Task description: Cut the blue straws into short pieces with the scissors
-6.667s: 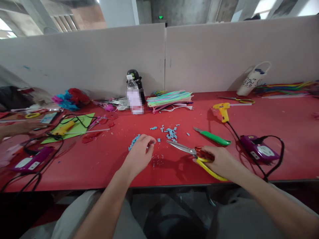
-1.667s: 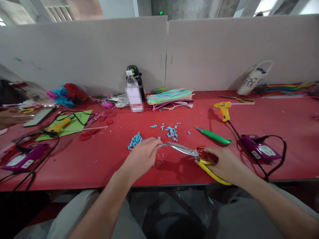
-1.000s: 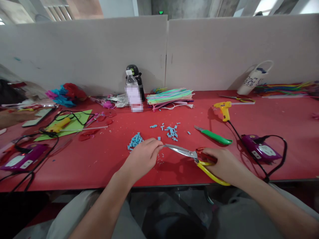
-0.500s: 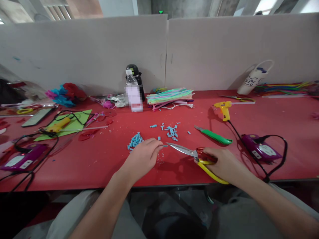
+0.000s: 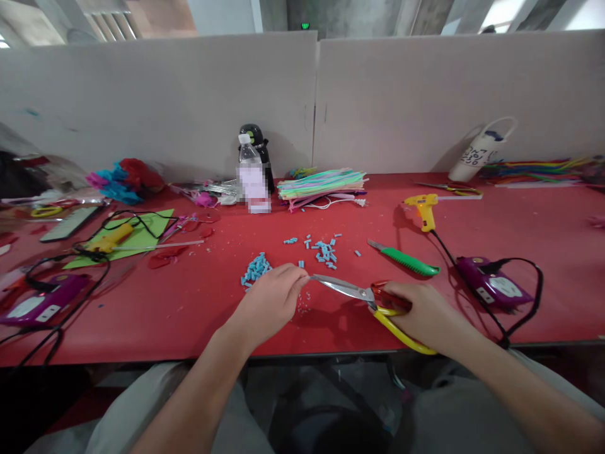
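Observation:
My left hand (image 5: 278,290) is closed in a pinch over the red tabletop, its fingertips on a small blue piece that is almost wholly hidden. My right hand (image 5: 420,312) is wrapped round the handles of a pair of scissors (image 5: 343,287), one handle red and one yellow. The blades point left and their tips meet the left fingertips. Beside the left hand lies a heap of short blue pieces (image 5: 256,270). More cut blue pieces (image 5: 326,251) are scattered just beyond the scissors, and tiny crumbs dot the table below the blade tips.
A green utility knife (image 5: 409,260) lies right of the pieces, with a yellow glue gun (image 5: 425,208) behind it. Purple power boxes (image 5: 494,284) with black cords sit on both sides. A bundle of pastel pipe cleaners (image 5: 321,186) and a bottle (image 5: 255,183) stand near the partition.
The scissors' tips have moved slightly left, up to the left fingertips. The blue piece that stuck out from the fingers no longer shows clearly. The left hand has barely moved.

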### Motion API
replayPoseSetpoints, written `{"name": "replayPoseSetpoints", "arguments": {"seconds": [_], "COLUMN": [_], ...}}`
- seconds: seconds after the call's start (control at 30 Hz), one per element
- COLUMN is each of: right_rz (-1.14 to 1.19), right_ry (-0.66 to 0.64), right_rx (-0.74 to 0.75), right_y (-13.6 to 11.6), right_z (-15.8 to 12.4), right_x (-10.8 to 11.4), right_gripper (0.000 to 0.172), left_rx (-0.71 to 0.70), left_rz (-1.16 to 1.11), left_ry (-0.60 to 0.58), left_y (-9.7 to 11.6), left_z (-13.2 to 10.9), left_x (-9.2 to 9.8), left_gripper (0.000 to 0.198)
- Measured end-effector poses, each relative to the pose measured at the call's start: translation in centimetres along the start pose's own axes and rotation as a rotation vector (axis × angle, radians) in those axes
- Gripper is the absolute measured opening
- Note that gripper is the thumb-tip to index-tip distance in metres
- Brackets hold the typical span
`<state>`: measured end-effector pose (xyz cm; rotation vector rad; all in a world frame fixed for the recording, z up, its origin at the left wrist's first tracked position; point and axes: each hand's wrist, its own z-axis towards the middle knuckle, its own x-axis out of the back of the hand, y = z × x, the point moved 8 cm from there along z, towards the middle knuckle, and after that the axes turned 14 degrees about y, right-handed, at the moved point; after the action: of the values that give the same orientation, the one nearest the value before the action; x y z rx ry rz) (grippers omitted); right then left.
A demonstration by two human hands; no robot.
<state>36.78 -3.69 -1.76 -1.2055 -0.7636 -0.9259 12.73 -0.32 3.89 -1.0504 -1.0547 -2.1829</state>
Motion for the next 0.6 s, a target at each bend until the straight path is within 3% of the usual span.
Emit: {"name": "replayPoseSetpoints", "arguments": {"seconds": [0.33,0.6], "right_rz": [-0.034,0.011], "right_ry": [-0.030,0.026], "right_rx": [-0.006,0.023], "right_y": [0.48,0.11], "right_z": [0.02,-0.10], "right_x": [-0.56,-0.27], "right_gripper": [0.011,0.018], "left_rx": [0.000,0.047], "left_rz": [0.019,0.000], "left_ry": [0.002,-0.029], "left_y": [0.01,-0.17], "left_z": [0.00,0.06], "left_x": [-0.01,-0.28], "left_gripper": [0.026,0.027]}}
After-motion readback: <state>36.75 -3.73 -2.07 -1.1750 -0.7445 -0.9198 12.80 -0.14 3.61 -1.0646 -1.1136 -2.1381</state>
